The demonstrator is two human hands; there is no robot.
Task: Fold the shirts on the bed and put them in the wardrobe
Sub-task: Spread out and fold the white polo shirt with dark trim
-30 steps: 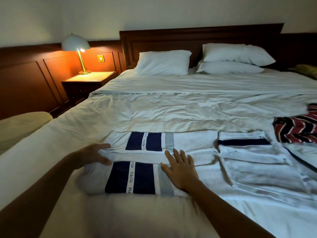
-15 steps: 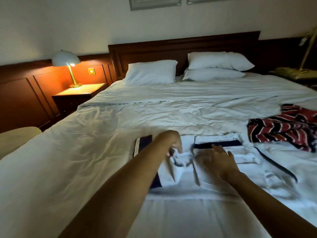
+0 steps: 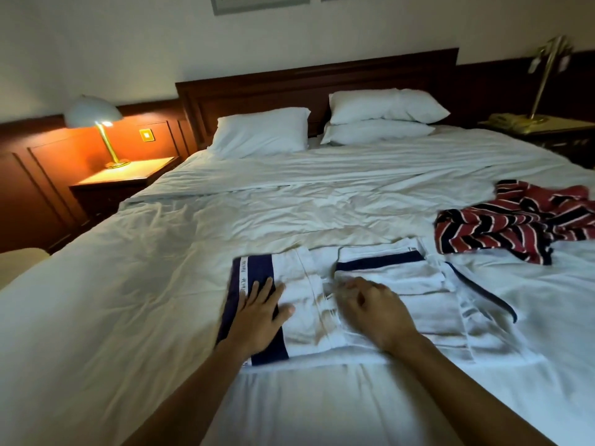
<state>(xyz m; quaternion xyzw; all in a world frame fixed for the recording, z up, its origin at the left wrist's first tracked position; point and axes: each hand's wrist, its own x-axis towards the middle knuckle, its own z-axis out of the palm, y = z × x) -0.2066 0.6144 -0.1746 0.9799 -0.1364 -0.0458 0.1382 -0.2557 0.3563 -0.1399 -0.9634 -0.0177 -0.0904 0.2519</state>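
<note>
The left grip [image 3: 260, 313], having laid the fold over, is now pressing flat-fingered on the white shirt [image 3: 309, 333] under both grips, while the right grip [image 3: 370, 304] is resting bent-fingered, its hold unclear, so this fold is looking nearly done.

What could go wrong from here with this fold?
1. The left hand presses flat on the white shirt, while the right hand rests where that shirt meets the neighbouring white garment. Lifting one may drag the other and loosen the fold.
2. The bed cover underneath is soft and creased, so edges may set crooked.
3. The red striped shirt lies crumpled and could get skipped.
</note>
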